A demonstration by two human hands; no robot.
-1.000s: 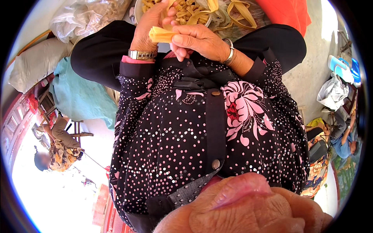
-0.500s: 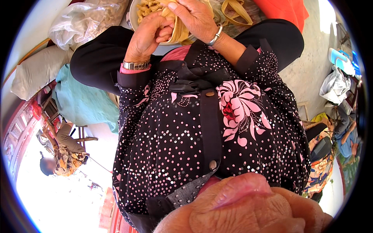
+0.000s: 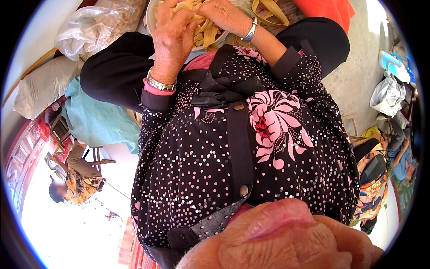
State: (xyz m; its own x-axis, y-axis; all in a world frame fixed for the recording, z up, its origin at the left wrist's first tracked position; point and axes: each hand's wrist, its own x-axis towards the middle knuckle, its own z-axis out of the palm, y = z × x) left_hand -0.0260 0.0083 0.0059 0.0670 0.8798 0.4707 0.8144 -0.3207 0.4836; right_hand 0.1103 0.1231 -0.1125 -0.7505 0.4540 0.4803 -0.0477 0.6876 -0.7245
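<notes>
At the top edge, a pale basin [image 3: 151, 19] holds flat, dry, yellow-tan strips [image 3: 209, 36] and smaller pieces of the same colour. My left hand [image 3: 174, 33], with a metal watch at its wrist, is over the basin with bent fingers closed on a pale yellow strip [image 3: 184, 6]. Close on its right, my right hand [image 3: 224, 17], wearing a silver bangle, has its fingers curled on the same material. The fingertips of both hands are partly hidden or cut off by the top edge.
My bent legs flank the basin. To the right lie a looped tan strip [image 3: 274, 13] and red cloth [image 3: 327, 13]. On the left are a clear plastic bag [image 3: 96, 29], a pale sack [image 3: 45, 85] and teal cloth [image 3: 98, 114]. Another person [image 3: 80, 184] sits at far left.
My left hand has risen and turned, with its fingers nearer the top edge. My right hand has shifted slightly. The wide strip that hung between the hands no longer hangs there.
</notes>
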